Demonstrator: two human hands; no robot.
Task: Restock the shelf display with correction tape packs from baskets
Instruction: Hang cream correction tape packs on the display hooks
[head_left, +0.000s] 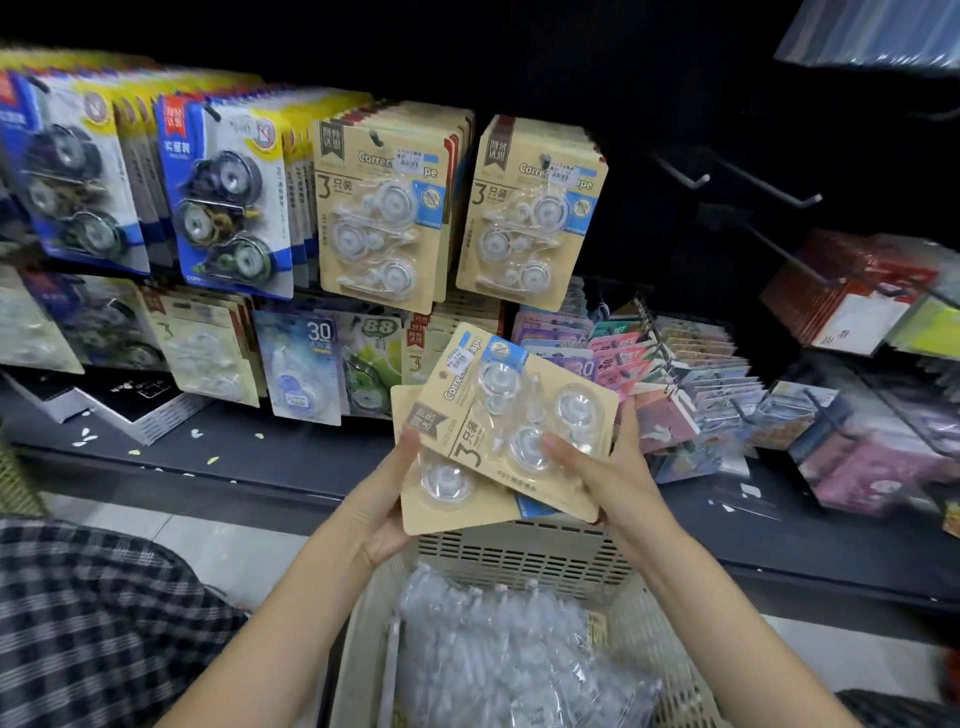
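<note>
Two kraft-brown correction tape packs are held in front of the shelf, above the basket (524, 556). The upper pack (498, 415) is tilted, its thumb-side gripped by my right hand (602, 467). The lower pack (447, 499) lies partly under it, and my left hand (384, 499) grips its left edge. Matching brown packs hang on two pegs higher up, one stack (379, 208) in the middle and another (535, 208) to its right. Clear plastic wrapping (509, 649) fills the cream basket.
Blue correction tape packs (223, 192) hang at the left. Bare metal pegs (763, 187) stick out at the right. Lower pegs carry other tape packs (306, 358) and colourful notebooks (691, 384). A dark shelf ledge (249, 452) runs below. A checked sleeve (88, 623) is at bottom left.
</note>
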